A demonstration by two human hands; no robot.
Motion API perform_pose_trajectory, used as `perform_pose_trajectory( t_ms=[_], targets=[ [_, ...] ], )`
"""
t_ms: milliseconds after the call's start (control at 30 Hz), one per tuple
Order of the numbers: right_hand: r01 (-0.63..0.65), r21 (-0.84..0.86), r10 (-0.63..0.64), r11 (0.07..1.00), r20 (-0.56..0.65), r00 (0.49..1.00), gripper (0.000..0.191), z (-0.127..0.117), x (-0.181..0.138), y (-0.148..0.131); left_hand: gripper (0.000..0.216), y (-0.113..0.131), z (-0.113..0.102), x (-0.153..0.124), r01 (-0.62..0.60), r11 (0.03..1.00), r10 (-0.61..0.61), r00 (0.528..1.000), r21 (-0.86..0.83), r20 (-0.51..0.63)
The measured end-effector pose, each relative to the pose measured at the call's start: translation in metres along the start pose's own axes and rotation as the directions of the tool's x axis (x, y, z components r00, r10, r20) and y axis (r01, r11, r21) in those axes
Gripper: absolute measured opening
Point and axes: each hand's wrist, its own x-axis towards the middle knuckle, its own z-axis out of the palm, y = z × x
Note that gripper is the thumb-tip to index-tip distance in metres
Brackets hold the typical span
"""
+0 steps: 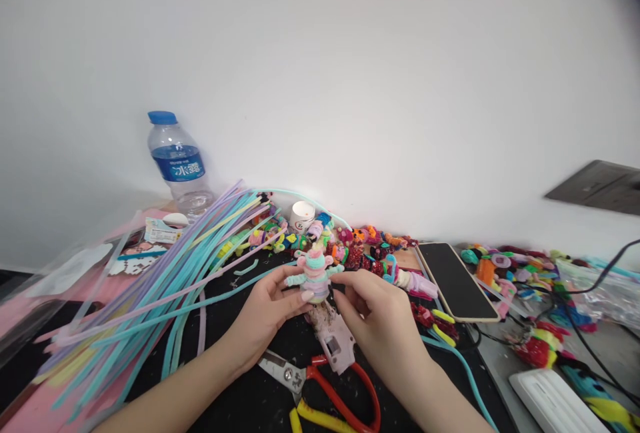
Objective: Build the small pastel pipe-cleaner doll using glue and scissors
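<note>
A small pipe-cleaner doll (316,273) in pink, mint, lilac and yellow stands upright between my hands, with round pink ears and arms spread sideways. My left hand (277,300) has its thumb and fingers closed on the doll's left side and lower body. On the other side, my right hand (373,306) has curled fingers, with thumb and index fingertip at the doll's side, below its arm. Just under the doll lies a worn pale pink device (336,345) with a stained top. Red-handled scissors (315,376) lie below it, beside a yellow-handled tool (325,416).
Long pastel pipe cleaners (165,293) spread across the left. A water bottle (180,163) leans near the wall. Several colourful pipe-cleaner figures and a paper cup (302,216) line the back. A phone (457,283), black cables (575,306) and a white power strip (555,401) are on the right.
</note>
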Motion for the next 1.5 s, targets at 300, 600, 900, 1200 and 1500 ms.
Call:
perform_pose_trajectory(
  t_ms=[300, 600, 900, 1200, 1500],
  targets=[
    [0.178, -0.062, -0.176, 0.982, 0.03, 0.984, 0.021, 0.006, -0.001, 0.012, 0.033, -0.008, -0.006, 0.003, -0.058, 0.994, 0.054, 0.998, 0.096, 0.042],
    [0.18, -0.071, -0.178, 0.981, 0.034, 0.983, 0.023, 0.007, -0.002, 0.014, 0.034, -0.003, -0.002, 0.0, -0.015, 0.999, 0.015, 1.0, 0.05, 0.008],
    [0.164, -0.063, -0.16, 0.984, 0.064, 0.985, 0.023, 0.008, -0.001, 0.013, 0.034, -0.005, -0.003, 0.0, 0.02, 1.0, -0.02, 1.0, -0.02, 0.005],
    [0.148, -0.057, -0.144, 0.987, 0.074, 0.987, 0.023, 0.009, -0.001, 0.011, 0.034, -0.004, -0.004, -0.001, 0.064, 0.997, -0.064, 0.998, -0.031, 0.016],
    [0.159, 0.067, -0.157, 0.985, -0.03, 0.987, 0.015, -0.003, 0.008, 0.014, 0.035, 0.001, -0.003, 0.0, 0.038, 0.999, -0.038, 0.999, -0.022, 0.005]
  ],
)
